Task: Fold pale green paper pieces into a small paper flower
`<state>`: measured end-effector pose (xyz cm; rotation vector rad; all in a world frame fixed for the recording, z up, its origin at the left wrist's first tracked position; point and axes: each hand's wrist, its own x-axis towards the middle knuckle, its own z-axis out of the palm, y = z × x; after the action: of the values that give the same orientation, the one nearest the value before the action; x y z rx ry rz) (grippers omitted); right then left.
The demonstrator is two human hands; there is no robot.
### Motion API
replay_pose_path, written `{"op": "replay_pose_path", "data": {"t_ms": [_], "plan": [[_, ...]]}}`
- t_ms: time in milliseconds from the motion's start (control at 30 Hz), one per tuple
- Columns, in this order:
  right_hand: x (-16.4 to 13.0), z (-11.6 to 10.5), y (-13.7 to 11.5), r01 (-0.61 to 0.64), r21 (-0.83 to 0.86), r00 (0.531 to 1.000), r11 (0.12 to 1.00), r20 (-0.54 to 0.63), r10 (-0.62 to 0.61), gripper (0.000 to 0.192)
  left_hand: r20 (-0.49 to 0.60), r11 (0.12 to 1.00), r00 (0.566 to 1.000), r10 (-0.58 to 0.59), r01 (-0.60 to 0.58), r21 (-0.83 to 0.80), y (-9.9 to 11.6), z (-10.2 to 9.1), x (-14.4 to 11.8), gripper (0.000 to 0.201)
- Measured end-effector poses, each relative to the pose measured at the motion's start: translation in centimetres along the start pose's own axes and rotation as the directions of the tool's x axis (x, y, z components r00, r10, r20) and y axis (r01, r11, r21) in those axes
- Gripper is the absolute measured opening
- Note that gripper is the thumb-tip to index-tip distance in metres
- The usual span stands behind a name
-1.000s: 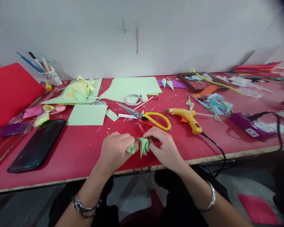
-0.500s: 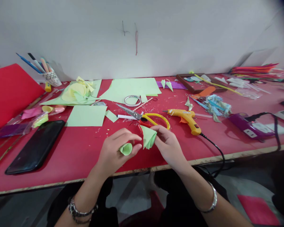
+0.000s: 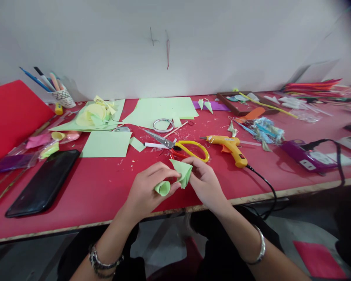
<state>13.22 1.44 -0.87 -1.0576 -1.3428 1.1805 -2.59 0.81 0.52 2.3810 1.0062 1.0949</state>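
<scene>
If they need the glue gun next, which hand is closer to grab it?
Probably the right hand. The yellow glue gun lies on the table just beyond it, while the left hand grips a rolled green paper cone farther away.

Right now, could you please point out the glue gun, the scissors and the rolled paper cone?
glue gun (image 3: 229, 146), head view, on its yellow body.
scissors (image 3: 193, 150), head view, on the yellow handle loop.
rolled paper cone (image 3: 163, 188), head view, on its open end.
</scene>
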Motion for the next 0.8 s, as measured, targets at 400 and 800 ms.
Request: {"op": "replay_pose_path", "data": {"t_ms": [400,800], "plan": [[0.0,-0.2,0.3,0.214,-0.116,0.977,0.97,0.023,-0.213,0.023,-0.13,0.998,0.991,-0.046,0.05,0.031,0.0,0.4,0.0,0.007],[-0.9,-0.1,0.8,0.494,-0.606,0.841,0.623,0.154,-0.518,0.02,-0.175,0.93,0.985,0.009,0.055,0.362,-1.0,0.5,-0.3,0.013]]}}
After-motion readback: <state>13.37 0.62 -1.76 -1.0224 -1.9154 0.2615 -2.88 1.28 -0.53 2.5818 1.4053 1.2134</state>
